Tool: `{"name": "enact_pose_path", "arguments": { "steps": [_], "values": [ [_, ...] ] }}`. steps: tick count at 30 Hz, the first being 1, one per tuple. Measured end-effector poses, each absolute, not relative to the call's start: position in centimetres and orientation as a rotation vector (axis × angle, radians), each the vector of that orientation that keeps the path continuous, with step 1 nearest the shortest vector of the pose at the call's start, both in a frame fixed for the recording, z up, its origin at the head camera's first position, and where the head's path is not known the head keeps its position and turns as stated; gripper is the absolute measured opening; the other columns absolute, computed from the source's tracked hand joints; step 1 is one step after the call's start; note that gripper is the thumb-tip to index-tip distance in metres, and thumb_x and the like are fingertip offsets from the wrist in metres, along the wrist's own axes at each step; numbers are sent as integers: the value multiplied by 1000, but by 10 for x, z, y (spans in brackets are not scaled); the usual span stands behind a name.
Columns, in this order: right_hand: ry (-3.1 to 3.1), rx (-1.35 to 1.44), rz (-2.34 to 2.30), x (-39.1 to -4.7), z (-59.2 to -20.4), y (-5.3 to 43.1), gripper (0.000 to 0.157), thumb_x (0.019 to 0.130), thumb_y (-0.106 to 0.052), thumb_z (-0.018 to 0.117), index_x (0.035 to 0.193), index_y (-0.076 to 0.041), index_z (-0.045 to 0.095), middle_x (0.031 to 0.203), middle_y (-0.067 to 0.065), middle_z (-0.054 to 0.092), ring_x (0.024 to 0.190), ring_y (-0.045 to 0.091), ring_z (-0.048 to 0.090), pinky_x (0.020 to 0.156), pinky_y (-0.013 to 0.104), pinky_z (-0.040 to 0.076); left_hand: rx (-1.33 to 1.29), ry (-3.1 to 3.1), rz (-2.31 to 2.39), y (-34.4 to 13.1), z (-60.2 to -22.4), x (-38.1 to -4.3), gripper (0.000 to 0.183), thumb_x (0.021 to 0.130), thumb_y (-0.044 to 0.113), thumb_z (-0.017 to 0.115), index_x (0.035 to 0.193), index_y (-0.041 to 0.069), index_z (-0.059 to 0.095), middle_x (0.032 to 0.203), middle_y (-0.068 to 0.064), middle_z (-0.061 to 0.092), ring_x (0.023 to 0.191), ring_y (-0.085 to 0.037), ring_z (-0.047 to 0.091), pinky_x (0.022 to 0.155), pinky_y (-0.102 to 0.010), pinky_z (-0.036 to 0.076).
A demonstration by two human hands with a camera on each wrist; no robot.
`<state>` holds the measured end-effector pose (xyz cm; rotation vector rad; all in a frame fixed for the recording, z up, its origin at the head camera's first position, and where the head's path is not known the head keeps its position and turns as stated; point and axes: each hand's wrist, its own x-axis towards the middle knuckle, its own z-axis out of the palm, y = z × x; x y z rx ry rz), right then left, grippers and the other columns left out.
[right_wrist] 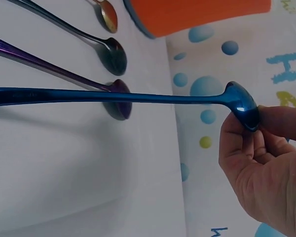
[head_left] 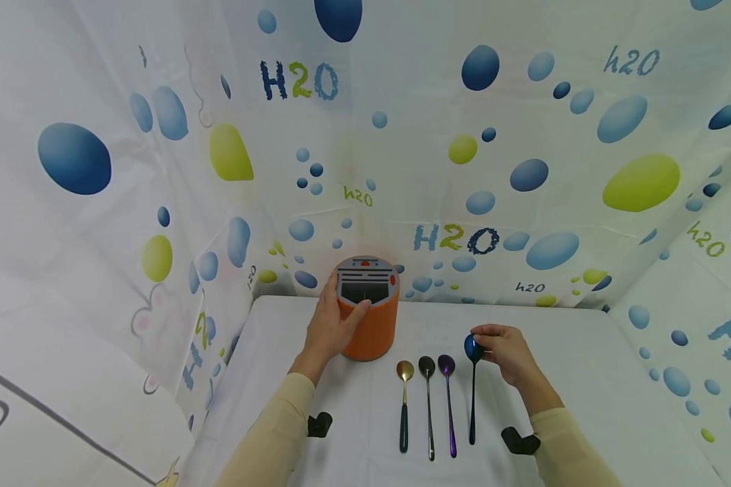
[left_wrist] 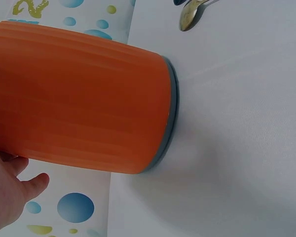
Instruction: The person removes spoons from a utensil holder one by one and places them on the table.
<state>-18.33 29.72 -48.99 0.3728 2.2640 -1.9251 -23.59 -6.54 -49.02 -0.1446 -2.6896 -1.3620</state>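
Observation:
My left hand [head_left: 331, 321] grips an orange canister [head_left: 371, 335] with a grey patterned top, thumb at the front edge of the top and fingers along its left side. The orange wall and grey base rim fill much of the left wrist view. With my right hand [head_left: 508, 348] I pinch a blue spoon [right_wrist: 163, 98] by its bowl, the long handle pointing back toward me. Left of it lie a purple spoon [head_left: 448, 399], a dark spoon [head_left: 428, 399] and a gold spoon [head_left: 405, 371] with a dark handle, side by side, bowls away from me.
A white cloth covers the table [head_left: 438, 325]. Behind it and at both sides hangs a white curtain [head_left: 402, 169] printed with blue and green bubbles and H2O lettering. The canister stands close to the back curtain.

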Motion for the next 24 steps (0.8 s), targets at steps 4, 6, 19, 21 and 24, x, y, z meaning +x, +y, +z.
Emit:
{"name": "enact_pose_path", "arguments": {
  "steps": [4, 6, 19, 21, 24],
  "values": [
    [2262, 379, -1920, -182, -492, 297, 28, 103, -6, 61, 124, 14, 64, 105, 8, 72, 90, 16, 67, 80, 26, 61, -142, -2694, -1347, -66, -491, -236, 107, 87, 87, 49, 168, 32, 6, 172, -2, 25, 153, -33, 37, 119, -65, 36],
    [2264, 385, -1909, -181, -494, 297, 28, 103, -6, 61, 123, 13, 64, 107, 10, 71, 91, 16, 67, 81, 27, 61, -146, -2692, -1344, -66, -491, -237, 108, 87, 87, 49, 168, 31, 6, 172, -2, 25, 153, -33, 36, 119, -65, 36],
    [2253, 407, -1886, -180, -505, 300, 32, 103, -6, 62, 126, 15, 62, 106, 9, 72, 91, 15, 68, 80, 28, 61, -163, -2680, -1348, -66, -491, -237, 106, 88, 85, 50, 168, 31, 7, 172, -1, 25, 153, -33, 37, 119, -64, 36],
    [2244, 416, -1890, -180, -507, 301, 31, 102, -6, 62, 125, 15, 62, 104, 8, 72, 90, 15, 68, 79, 28, 61, -158, -2687, -1348, -66, -492, -237, 106, 88, 85, 50, 168, 32, 6, 172, -1, 24, 153, -33, 36, 119, -65, 36],
    [2237, 420, -1898, -179, -510, 301, 30, 102, -4, 61, 124, 16, 62, 101, 6, 72, 89, 14, 68, 79, 28, 61, -152, -2693, -1342, -65, -491, -237, 105, 89, 84, 52, 168, 31, 6, 172, -2, 24, 154, -33, 36, 120, -64, 35]
  ]
}}
